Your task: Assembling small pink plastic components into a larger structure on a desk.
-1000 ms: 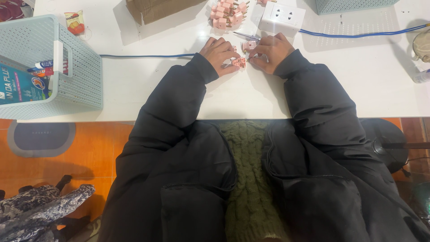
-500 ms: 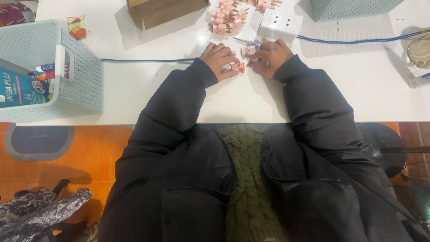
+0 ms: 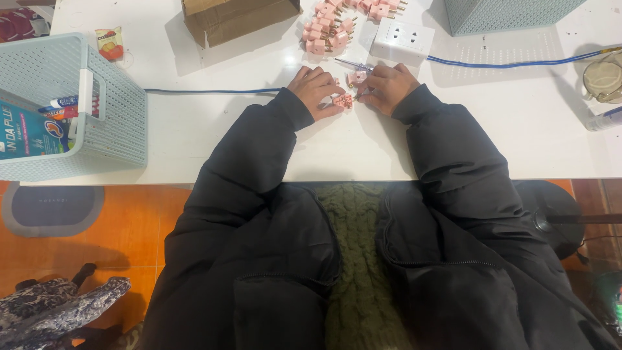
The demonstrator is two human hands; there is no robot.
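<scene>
Between the left hand (image 3: pixel 315 89) and right hand (image 3: pixel 387 86) lies a pink plug (image 3: pixel 344 100).

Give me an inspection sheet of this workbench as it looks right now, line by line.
Surface: white table, lit, glare spots.
Job's things: small pink plug between both hands; pile of pink plugs behind; screwdriver.
Clutter: cardboard box, two mesh baskets, snack packet, glass jar.
Hands: left hand and right hand rest on the table, fingers on pink parts.
Cables: blue cable runs to white socket strip.
Surroundings: orange floor, grey mat.
</scene>
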